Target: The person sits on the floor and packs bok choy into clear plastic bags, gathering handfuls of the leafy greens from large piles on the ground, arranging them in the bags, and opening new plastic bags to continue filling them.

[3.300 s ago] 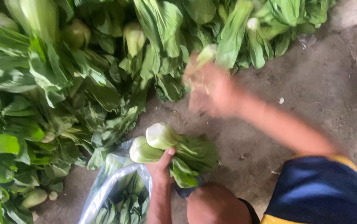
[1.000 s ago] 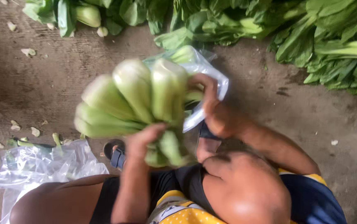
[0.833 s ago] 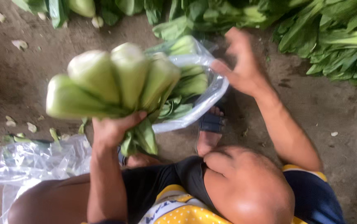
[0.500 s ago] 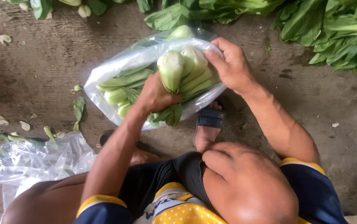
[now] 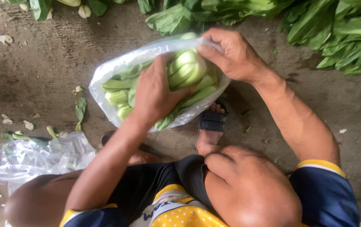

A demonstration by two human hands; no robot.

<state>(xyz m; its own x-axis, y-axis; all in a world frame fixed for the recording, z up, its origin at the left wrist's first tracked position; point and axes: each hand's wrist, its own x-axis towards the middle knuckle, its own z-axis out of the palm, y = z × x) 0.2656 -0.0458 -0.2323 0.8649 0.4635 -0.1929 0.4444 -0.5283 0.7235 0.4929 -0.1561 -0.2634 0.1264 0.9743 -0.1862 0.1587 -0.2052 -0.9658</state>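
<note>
Left hand (image 5: 155, 94), fingers closed over the bok choy heads (image 5: 186, 71) inside the clear plastic bag (image 5: 109, 73), stalks lying crosswise toward the bag's right edge, where the right hand (image 5: 231, 54) pinches the rim open; concrete floor (image 5: 42, 75) beneath.

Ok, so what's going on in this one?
A person crouched on a concrete floor is packing bok choy into a clear plastic bag. The left hand is inside the bag's mouth, pressing on the bunch, while the right hand pinches the bag's upper edge to hold it open. The bag looks fairly full. More loose greens lie along the top, and spare plastic bags lie at lower left.
</note>
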